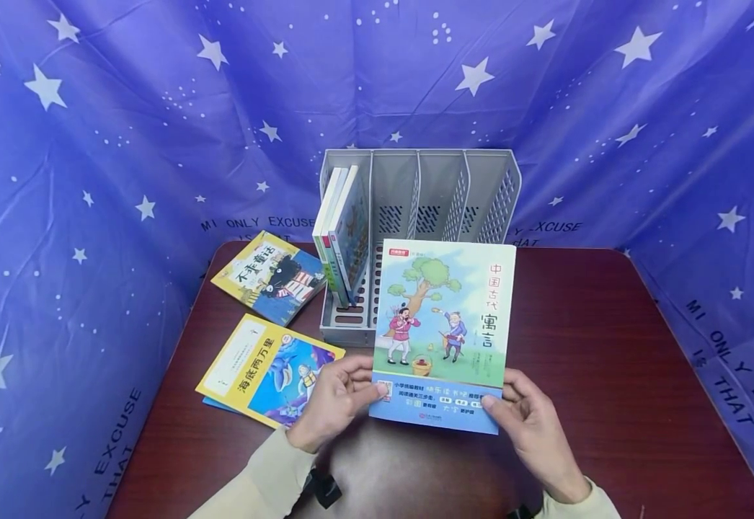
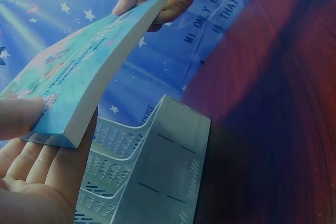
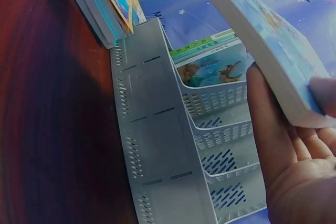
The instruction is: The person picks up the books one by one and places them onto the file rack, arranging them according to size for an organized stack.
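A paperback book (image 1: 445, 324) with a tree and two figures on its cover is held up, front facing the head camera. My left hand (image 1: 338, 400) pinches its lower left corner, thumb on the cover and fingers beneath. At the lower right edge my right hand (image 1: 535, 425) grips it the same way. Both wrist views show the book's thick white page edge. Behind the book stands a grey file rack (image 1: 393, 184) with several compartments. Books (image 1: 344, 231) stand upright in its leftmost compartment; the other compartments are partly hidden by the held book.
Left of the rack lies a yellow and blue book (image 1: 273, 277). Nearer, a yellow-covered book (image 1: 269, 371) lies over another with a blue edge. All rest on a dark red table (image 1: 610, 360), with a blue starry curtain (image 1: 377, 72) behind and at both sides.
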A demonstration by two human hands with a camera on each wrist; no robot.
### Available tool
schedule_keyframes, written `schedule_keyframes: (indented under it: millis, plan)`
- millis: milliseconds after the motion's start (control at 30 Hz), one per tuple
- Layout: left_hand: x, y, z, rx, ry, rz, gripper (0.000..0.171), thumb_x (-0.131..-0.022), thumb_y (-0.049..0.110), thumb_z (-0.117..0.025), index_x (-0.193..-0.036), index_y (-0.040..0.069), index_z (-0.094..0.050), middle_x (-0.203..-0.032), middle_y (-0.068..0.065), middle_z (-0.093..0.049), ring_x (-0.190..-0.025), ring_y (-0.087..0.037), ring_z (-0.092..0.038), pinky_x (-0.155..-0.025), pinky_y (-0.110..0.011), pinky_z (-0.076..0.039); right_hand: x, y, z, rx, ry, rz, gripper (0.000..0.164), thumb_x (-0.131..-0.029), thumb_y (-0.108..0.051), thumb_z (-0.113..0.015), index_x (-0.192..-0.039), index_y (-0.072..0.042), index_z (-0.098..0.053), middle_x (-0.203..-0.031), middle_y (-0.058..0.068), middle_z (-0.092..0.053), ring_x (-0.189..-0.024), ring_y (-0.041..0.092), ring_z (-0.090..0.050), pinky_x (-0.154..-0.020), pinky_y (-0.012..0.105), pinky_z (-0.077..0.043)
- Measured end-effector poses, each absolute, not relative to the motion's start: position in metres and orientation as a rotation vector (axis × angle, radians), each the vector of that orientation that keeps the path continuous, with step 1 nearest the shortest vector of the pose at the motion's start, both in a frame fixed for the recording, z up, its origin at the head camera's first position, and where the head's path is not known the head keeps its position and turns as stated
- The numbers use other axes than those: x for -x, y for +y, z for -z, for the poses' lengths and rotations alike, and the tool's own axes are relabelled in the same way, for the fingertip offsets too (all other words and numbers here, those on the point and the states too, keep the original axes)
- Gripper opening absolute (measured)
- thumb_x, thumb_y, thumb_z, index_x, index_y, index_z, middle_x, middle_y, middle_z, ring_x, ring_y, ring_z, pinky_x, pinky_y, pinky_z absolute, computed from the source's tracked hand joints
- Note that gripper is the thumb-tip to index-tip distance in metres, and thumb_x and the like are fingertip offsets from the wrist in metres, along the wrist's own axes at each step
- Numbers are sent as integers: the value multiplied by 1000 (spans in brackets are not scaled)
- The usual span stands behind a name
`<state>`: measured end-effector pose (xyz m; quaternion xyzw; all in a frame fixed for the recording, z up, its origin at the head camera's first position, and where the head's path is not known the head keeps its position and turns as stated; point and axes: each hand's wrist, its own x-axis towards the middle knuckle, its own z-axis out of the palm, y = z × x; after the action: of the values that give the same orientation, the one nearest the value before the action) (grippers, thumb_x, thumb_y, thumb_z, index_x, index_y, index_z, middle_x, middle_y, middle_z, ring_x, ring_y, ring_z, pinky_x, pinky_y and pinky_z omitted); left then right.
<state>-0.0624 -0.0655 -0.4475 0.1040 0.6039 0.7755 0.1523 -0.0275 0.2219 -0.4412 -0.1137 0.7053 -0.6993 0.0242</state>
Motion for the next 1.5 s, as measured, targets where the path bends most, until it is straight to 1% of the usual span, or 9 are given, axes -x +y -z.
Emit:
schedule_keyframes:
  millis: [300,500,700,833,967,1133,1233,1333,1500]
  plan:
    - [63,-65,450,-233,1756,-2179,35,-85,-6,-65,-120,-7,-58,-106,-23,-68,-92,-28,-69,-80,-38,-55,26,220,444,405,2215,2156,25,-93,9,-51,-117,8,-47,-105,17,-69,-89,29,-69,-69,39,-57]
    - [64,-65,450,-255,1812,-2080,33,-87,0,-66,-118,-6,-56,-106,-19,-69,-92,-24,-69,-81,-32,-55,23,221,444,396,2197,2180,25,-92,10,-52,-117,11,-46,-104,11,-70,-88,29,-69,-69,40,-57]
    - [70,-69,446,-328,1806,-2037,40,-87,3,-67,-124,-4,-53,-108,-18,-67,-91,-18,-68,-79,-29,-56,20,224,445,404,2211,2174,25,-92,12,-52,-116,12,-47,-103,10,-71,-86,28,-70,-67,39,-58]
    - [80,-73,438,-384,1821,-2059,43,-91,6,-63,-129,-6,-48,-112,-23,-63,-92,-17,-67,-80,-31,-56,18,227,447,430,2212,2155,26,-91,13,-52,-117,12,-47,-104,12,-70,-87,27,-69,-68,38,-57]
    - [96,-78,425,-380,1814,-2083,45,-93,10,-61,-132,-5,-46,-116,-23,-61,-95,-20,-66,-81,-38,-56,14,227,450,458,2219,2128,26,-90,14,-52,-116,11,-49,-103,17,-69,-86,26,-69,-67,37,-57]
    - [113,-84,411,-464,1755,-2145,44,-96,14,-57,-136,-1,-45,-118,-23,-61,-100,-25,-65,-84,-44,-54,11,226,453,495,2216,2106,27,-90,15,-52,-117,11,-49,-102,18,-69,-80,19,-69,-63,34,-57]
    - [118,-85,404,-501,1716,-2157,44,-97,17,-56,-138,3,-44,-121,-21,-61,-102,-28,-64,-84,-45,-54,9,225,456,523,2162,2125,28,-90,16,-51,-117,12,-48,-102,19,-68,-81,22,-69,-64,37,-57]
    - [121,-85,400,-506,1671,-2167,44,-98,18,-56,-138,4,-45,-124,-20,-60,-104,-31,-64,-83,-47,-54,6,223,458,542,2085,2157,28,-90,17,-49,-118,13,-47,-104,23,-67,-84,31,-69,-66,43,-57]
    - [121,-85,397,-474,1666,-2167,39,-98,14,-55,-134,0,-49,-119,-21,-63,-98,-30,-66,-78,-46,-56,4,221,462,532,2056,2154,28,-90,16,-50,-118,12,-48,-104,24,-67,-83,33,-69,-66,44,-56]
